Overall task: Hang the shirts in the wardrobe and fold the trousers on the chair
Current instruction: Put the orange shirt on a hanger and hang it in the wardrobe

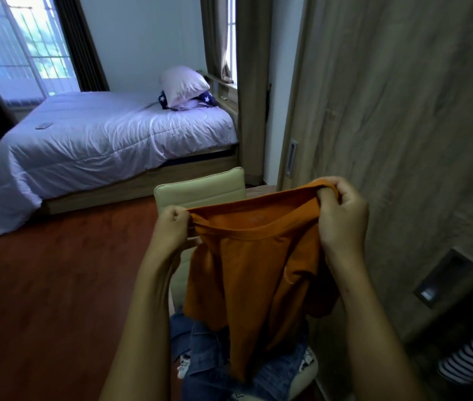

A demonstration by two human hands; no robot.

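A person's two bare hands hold up an orange shirt [252,270] in front of their chest, above a cream chair [200,189]. The left hand [171,227] has its fingers curled tight around the cloth at one end of the neckline. The right hand [342,218] pinches the other end with fingers and thumb, a little higher, so the stretched collar edge slopes up towards the right. From that edge the shirt falls straight down, its long axis vertical. Its lower hem drapes onto blue jeans [209,357] heaped on the chair seat. The wardrobe [403,140], a tall panel of pale wood grain with recessed handles, fills the right side of the view. It stands just beside the right hand, which makes that hand the nearer one and means the shirt probably has to travel rightward to be hung. A black-and-white striped garment [472,342] shows at the lower right edge, beyond the panel. No hanger can be made out with certainty. In the background, well apart on the left, a bed [99,134] with a pale quilt and a pillow [183,85] stands on a reddish wooden floor [56,285].
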